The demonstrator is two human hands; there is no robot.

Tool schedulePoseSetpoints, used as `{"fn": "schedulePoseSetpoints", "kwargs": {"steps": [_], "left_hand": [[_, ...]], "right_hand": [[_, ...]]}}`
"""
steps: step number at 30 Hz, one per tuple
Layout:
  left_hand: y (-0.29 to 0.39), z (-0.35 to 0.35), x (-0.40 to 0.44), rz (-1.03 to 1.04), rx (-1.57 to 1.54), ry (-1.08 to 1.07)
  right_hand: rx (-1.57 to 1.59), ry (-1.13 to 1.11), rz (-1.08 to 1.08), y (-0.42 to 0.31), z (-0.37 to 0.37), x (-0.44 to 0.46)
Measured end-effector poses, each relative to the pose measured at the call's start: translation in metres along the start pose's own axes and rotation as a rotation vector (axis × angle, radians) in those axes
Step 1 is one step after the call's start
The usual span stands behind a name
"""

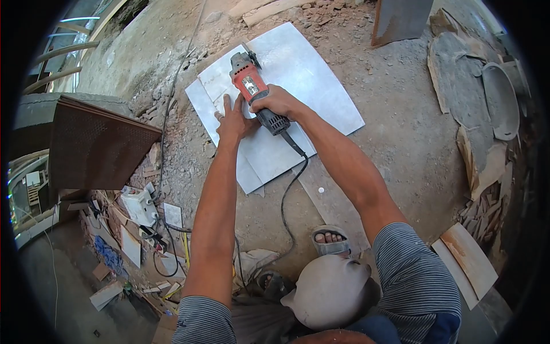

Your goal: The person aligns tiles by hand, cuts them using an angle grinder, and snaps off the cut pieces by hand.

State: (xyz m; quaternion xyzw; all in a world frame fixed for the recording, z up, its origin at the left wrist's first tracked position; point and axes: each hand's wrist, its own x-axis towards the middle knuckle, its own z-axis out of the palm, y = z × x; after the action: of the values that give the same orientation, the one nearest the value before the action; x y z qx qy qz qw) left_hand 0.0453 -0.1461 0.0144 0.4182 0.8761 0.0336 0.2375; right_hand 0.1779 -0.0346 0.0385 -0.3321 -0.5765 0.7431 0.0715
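My right hand (277, 102) is wrapped round the body of a red and black angle grinder (248, 79), whose head points away from me. Beneath it lies a large pale tile (321, 94) on the ground, with a straight line running along its left part. The grinder's disc end is over the tile's far edge; whether it touches cannot be made out. My left hand (234, 120) rests on the tile just left of the grinder, fingers spread. A black cord (285, 212) trails from the grinder's rear end back toward my feet.
Dark brown tiles (97, 143) lean at the left. A white socket box (139, 206) with plugged cables sits among rubble and tile scraps. At the right are a grey oval basin (500, 102) and broken pieces. My sandalled foot (331, 241) is near the tile.
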Motion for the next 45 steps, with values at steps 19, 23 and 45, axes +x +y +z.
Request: {"fn": "schedulePoseSetpoints", "kwargs": {"steps": [19,23,45], "left_hand": [[0.002,-0.001,0.000,-0.012,0.024,-0.009],[0.007,-0.008,-0.006,-0.023,0.013,-0.004],[0.006,-0.004,-0.004,-0.013,-0.005,0.000]], "right_hand": [[-0.053,0.050,-0.002,0.011,0.004,-0.036],[-0.047,0.036,0.016,0.012,0.004,-0.044],[-0.110,0.073,0.090,0.021,0.007,-0.080]]}}
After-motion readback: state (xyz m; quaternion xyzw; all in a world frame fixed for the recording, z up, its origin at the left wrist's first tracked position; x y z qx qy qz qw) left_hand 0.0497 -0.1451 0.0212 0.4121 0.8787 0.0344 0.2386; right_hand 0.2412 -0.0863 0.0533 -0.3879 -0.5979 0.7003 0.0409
